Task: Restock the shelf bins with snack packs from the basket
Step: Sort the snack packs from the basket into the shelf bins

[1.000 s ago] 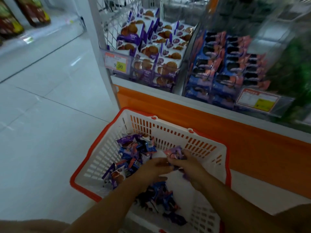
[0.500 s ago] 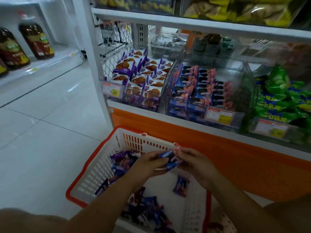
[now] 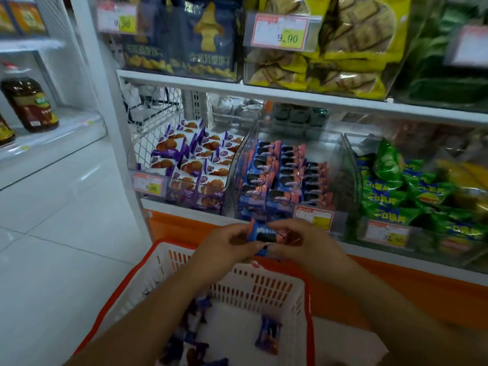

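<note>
**Desk:** What had changed from half a second before?

**Operator:** On my feed the shelf (image 3: 290, 95) filled far more of the view above the basket (image 3: 155, 273). An upper tier of dark blue bags (image 3: 184, 35) and yellow bags (image 3: 351, 48) had come in that I hadn't seen earlier. Both hands had risen from over the basket's inside to just above its far rim, with a blue-and-pink snack pack (image 3: 264, 233) between them, as before.

**Desk:** Could you read anything?

**Operator:** Prices only. High above the basket, the upper price tag (image 3: 282, 31) read 9.90. Beyond the basket's far left corner, the left price tag (image 3: 148, 184) under the purple cookie packs (image 3: 195, 165) also read 9.90. Beyond its right corner, the right price tag (image 3: 386, 235) under the green packs (image 3: 396, 186) read 32.90. Brand lettering was too blurred for me.

**Desk:** And the grip?

**Operator:** The left hand (image 3: 224, 244) pinched the pack's left end with thumb and curled fingers, and the right hand (image 3: 303, 241) pinched its right end. The pack hung crosswise above the basket's far rim, in front of the middle bin (image 3: 241, 165). A loose pack (image 3: 269, 334) lay on the basket's floor.
</note>
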The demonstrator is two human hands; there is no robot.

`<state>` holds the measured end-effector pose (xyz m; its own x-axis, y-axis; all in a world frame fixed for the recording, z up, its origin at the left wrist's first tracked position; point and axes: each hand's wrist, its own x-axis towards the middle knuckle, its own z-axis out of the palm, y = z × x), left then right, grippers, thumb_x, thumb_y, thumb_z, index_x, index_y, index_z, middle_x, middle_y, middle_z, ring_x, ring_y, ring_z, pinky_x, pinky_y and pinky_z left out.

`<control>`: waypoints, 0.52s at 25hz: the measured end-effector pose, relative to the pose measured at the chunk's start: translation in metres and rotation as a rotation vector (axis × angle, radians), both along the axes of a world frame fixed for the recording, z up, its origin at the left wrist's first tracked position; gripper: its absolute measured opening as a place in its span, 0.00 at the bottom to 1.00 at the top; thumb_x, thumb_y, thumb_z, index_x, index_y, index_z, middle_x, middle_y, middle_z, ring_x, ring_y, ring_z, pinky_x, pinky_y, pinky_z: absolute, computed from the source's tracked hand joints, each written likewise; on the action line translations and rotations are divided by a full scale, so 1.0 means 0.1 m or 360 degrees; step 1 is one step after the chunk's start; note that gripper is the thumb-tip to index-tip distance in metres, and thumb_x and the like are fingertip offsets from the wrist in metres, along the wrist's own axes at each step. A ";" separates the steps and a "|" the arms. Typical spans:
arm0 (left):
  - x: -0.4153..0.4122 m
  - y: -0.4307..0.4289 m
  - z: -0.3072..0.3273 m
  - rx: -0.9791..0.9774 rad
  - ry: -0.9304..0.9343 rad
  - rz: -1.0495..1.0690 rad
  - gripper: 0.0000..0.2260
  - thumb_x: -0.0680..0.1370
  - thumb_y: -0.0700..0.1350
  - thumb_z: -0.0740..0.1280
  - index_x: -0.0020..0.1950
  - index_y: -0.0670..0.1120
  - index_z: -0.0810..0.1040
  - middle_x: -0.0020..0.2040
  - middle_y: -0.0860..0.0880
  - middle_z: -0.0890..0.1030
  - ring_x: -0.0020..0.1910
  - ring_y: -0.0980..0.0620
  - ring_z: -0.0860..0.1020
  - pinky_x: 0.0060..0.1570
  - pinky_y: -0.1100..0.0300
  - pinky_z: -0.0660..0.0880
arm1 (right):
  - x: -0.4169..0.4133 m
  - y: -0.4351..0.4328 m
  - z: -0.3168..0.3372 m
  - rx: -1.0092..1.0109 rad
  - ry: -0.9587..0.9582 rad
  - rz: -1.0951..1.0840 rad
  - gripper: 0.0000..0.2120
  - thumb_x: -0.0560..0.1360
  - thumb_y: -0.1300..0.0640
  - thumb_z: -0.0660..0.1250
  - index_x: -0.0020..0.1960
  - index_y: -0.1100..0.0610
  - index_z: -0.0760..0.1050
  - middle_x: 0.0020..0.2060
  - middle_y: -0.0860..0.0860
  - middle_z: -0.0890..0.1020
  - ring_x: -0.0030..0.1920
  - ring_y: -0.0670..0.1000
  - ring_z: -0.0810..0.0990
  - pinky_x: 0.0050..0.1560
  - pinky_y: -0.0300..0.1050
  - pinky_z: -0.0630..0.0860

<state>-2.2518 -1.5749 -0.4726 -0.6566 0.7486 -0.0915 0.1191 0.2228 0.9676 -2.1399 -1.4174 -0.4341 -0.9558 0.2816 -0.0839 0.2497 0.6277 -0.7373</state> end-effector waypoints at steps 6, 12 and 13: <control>-0.66 0.29 0.51 -0.0151 0.1359 0.0242 0.26 0.81 0.52 0.62 0.78 0.55 0.59 0.76 0.56 0.60 0.72 0.57 0.62 0.69 0.63 0.58 | -0.55 1.17 0.85 0.0612 0.0101 -0.0387 0.14 0.71 0.56 0.75 0.54 0.52 0.75 0.45 0.50 0.79 0.46 0.51 0.78 0.46 0.43 0.74; -1.26 0.45 0.15 -0.0454 0.1919 0.0181 0.27 0.83 0.56 0.53 0.80 0.48 0.52 0.80 0.50 0.52 0.78 0.54 0.52 0.72 0.62 0.44 | -1.48 2.13 0.66 0.1575 -0.0433 -0.0480 0.17 0.75 0.43 0.67 0.58 0.53 0.77 0.55 0.55 0.80 0.60 0.58 0.72 0.58 0.47 0.72; -1.31 0.46 0.13 -0.0455 0.1996 0.0176 0.27 0.83 0.56 0.51 0.79 0.47 0.54 0.79 0.49 0.56 0.77 0.53 0.55 0.74 0.61 0.46 | -1.57 2.18 0.62 0.1667 -0.0506 -0.0484 0.18 0.75 0.41 0.65 0.58 0.52 0.77 0.54 0.55 0.79 0.61 0.57 0.70 0.60 0.47 0.71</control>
